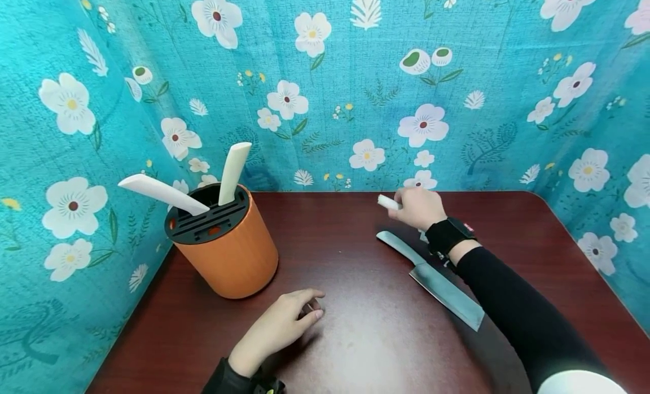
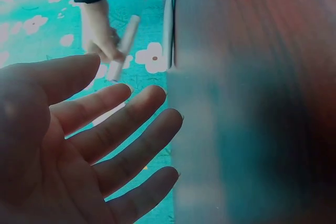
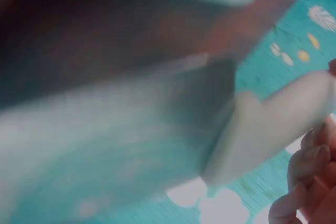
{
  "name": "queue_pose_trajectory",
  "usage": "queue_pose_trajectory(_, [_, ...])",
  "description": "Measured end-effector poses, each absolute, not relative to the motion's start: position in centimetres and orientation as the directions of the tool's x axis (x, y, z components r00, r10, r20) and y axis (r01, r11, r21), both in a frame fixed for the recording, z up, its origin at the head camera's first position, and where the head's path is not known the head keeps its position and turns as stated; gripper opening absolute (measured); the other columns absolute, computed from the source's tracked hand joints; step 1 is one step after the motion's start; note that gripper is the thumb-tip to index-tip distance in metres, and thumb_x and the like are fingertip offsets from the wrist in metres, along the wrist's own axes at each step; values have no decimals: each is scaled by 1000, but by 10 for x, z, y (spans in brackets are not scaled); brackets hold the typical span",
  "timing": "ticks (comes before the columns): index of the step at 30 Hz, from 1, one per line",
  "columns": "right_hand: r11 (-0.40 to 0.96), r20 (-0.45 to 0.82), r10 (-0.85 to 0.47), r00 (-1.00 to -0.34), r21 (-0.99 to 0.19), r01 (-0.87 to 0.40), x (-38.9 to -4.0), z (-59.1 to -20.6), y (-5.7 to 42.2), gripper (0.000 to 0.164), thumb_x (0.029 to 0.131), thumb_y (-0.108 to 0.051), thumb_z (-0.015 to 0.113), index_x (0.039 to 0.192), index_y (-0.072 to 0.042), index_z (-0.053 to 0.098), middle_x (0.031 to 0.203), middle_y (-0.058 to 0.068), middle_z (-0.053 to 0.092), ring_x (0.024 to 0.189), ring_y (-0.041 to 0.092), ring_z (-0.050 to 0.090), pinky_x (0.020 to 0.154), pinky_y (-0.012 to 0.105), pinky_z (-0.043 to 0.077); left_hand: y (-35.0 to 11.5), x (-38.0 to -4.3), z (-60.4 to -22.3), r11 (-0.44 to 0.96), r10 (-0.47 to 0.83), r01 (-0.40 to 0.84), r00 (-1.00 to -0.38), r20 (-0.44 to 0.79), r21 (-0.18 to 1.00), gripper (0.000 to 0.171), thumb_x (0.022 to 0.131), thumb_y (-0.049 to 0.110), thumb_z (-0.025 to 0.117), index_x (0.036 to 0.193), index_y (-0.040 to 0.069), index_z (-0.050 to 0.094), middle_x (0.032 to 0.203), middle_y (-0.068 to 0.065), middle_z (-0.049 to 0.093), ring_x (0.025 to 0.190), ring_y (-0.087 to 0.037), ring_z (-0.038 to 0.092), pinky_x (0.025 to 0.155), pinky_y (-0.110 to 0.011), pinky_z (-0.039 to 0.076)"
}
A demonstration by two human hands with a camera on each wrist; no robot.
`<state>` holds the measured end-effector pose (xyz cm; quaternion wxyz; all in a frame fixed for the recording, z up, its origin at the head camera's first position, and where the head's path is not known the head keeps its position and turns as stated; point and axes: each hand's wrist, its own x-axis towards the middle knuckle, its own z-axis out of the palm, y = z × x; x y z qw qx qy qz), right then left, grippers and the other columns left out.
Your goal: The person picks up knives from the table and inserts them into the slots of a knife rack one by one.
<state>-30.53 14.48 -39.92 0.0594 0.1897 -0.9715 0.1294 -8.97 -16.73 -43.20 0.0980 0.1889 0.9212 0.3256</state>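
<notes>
In the head view, my right hand [image 1: 420, 208] is over the far right of the table and grips a knife by its white handle [image 1: 389, 202]. The right wrist view shows this knife's broad, blurred blade [image 3: 121, 140] running away from the fingers [image 3: 310, 166]. Below that hand, a cleaver [image 1: 447, 292] with a pale handle lies on the table, its blade partly behind the right sleeve. My left hand [image 1: 281, 323] is at the front, holding nothing, its fingers loosely bent and spread in the left wrist view. Nearest to it stands an orange knife block [image 1: 238, 258].
Two white-handled utensils, one handle [image 1: 162, 192] leaning left and the other [image 1: 233, 174] more upright, stick out of the block's black slotted top [image 1: 223, 216]. A dark reddish-brown table [image 1: 325, 236] bears everything. Behind it hangs a turquoise floral cloth [image 1: 325, 145].
</notes>
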Motion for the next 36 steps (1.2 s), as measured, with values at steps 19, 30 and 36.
queue_pose_trajectory(19, [867, 546, -288, -787, -200, -457, -221, -281, 200, 17, 90, -25, 67, 81, -14, 59, 57, 1, 52, 48, 16, 37, 43, 31, 22, -182, -119, -370, 712, 391, 326, -920, 34, 622, 31, 103, 27, 59, 133, 19, 63, 115, 4, 72, 104, -11, 67, 89, -36, 56])
queue_pose_trajectory(30, [718, 647, -361, -672, -267, -643, -180, -266, 156, 22, 86, -17, 75, 75, -15, 56, 60, -4, 54, 55, 7, 44, 51, 27, 31, -152, -135, -305, 733, 265, 436, -890, 370, 522, 22, 101, 22, 62, 119, 13, 71, 110, -2, 74, 94, -16, 66, 80, -38, 54])
queue_pose_trajectory(36, [618, 660, -392, -642, -328, -715, -158, -258, 132, 28, 84, -19, 80, 73, -13, 55, 61, -5, 54, 57, 4, 47, 54, 24, 35, -127, -128, -277, 622, 305, 583, -795, 524, 523, 30, 100, 23, 65, 128, 12, 68, 119, -3, 69, 110, -18, 64, 94, -38, 55])
